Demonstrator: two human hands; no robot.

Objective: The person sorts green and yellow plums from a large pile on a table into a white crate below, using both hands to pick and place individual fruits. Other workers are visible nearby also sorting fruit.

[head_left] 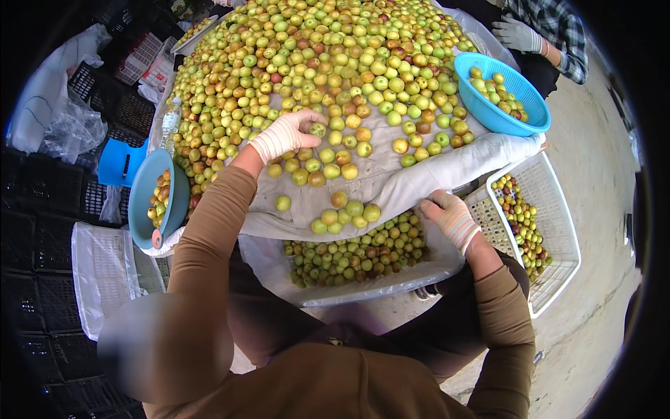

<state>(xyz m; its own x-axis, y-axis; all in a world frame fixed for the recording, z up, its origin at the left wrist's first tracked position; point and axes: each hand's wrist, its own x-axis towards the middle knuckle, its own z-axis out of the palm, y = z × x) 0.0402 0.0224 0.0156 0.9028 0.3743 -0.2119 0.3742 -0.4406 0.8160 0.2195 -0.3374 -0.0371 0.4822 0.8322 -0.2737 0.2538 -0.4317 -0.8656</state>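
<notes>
My left hand (288, 135), in a striped fingerless-style glove, has its thumb and fingers around a greenish jujube (317, 130) above the cloth-covered table. A large heap of green, yellow and reddish jujubes (314, 57) spreads beyond it. At the near edge of the grey cloth (413, 175), my right hand (447, 216) rests with curled fingers; whether it grips the cloth is unclear. Several jujubes (345, 214) lie in a small group on the cloth left of it. Below the edge, a plastic-lined crate (345, 296) holds many more jujubes.
A blue basket (539, 112) and a blue-grey basin (137, 196) hold jujubes at the table's sides. A white crate (562, 235) with fruit stands at right. A water bottle (170, 123) is at left, beside black crates (52, 235). Another person's gloved hand (515, 34) is at upper right.
</notes>
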